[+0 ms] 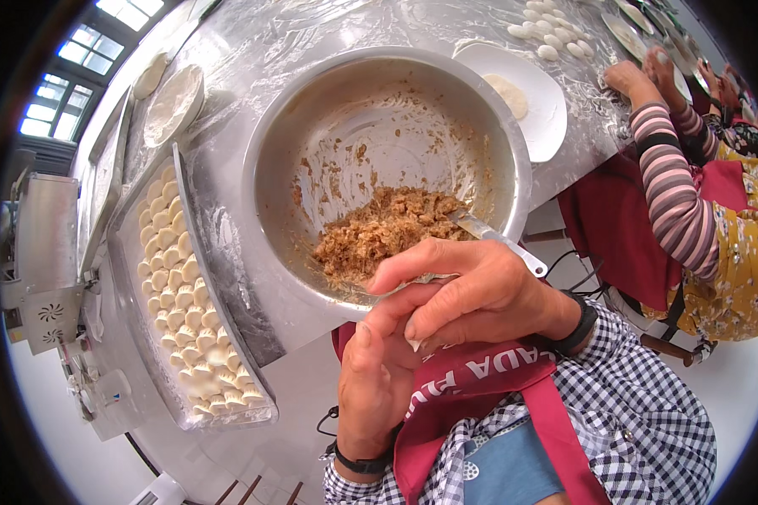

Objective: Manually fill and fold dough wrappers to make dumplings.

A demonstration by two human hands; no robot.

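Just past the near rim of a large steel bowl point(354, 95), my two hands are pressed together around a dumpling point(415, 345). Only small bits of its pale dough show between the fingers. Fingers pointing up, my left hand point(382, 372) cups it from below and the left. My right hand point(474, 293) closes over it from the right with bent fingers. Brown minced filling point(385, 230) lies heaped on the bowl's near side, with smears up the wall. A flat metal utensil point(496, 237) rests in the filling, its handle over the right rim.
Left of the bowl, a metal tray point(192, 214) holds rows of pleated dumplings point(177, 278). Behind it stands a bowl of flour point(174, 107). A white plate point(546, 120) bears a dough wrapper point(505, 95). Dough pieces point(549, 28) lie far right, near another person's hands point(631, 79).
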